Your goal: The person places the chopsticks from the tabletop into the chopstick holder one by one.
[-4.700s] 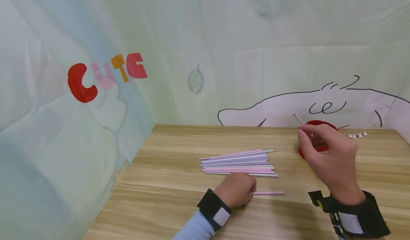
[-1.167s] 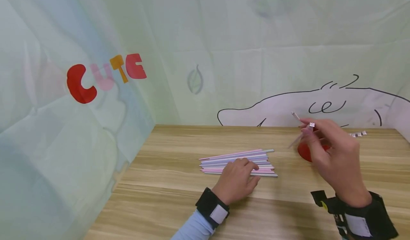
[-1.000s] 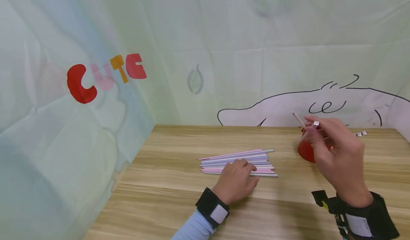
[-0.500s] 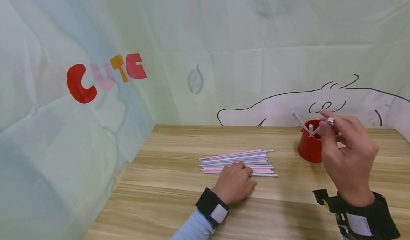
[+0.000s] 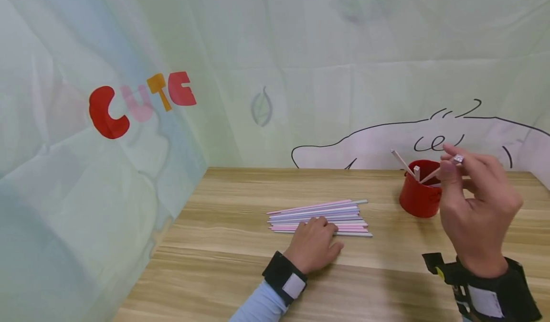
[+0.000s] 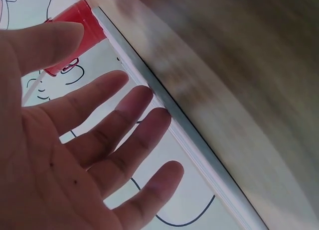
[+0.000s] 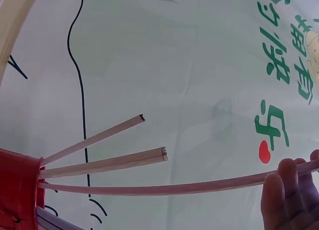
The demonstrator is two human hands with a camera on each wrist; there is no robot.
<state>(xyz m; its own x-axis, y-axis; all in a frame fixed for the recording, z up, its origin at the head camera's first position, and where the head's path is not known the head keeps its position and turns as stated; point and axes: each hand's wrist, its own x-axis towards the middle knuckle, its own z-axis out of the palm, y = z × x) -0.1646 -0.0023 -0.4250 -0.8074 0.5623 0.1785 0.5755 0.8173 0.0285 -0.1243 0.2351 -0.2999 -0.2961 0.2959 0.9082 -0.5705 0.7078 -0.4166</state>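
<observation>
My right hand (image 5: 481,209) pinches the upper part of a thin pink stick (image 7: 149,190) between thumb and fingertips. The stick slants down to the left, its far end inside a small red bucket (image 5: 414,200), and it bows slightly in the right wrist view. Other pale sticks (image 7: 107,163) lean out of the bucket. My left hand (image 5: 313,248) lies palm down at the front of a flat bundle of pastel sticks (image 5: 279,218), covering part of it. In the left wrist view its fingers are loosely spread, fingertips at the edge of a pale grey stick (image 6: 184,123).
The wood-grain table (image 5: 215,264) meets a pale printed cloth backdrop (image 5: 301,83) behind the bucket. Another cloth with the letters CUTE rises along the left side. Black bands (image 5: 285,278) wrap both wrists.
The single stick before the bundle has left the table. My left hand shifted up onto the bundle's front. My right hand moved right from over the bucket, uncovering it, with a stick between its fingers.
</observation>
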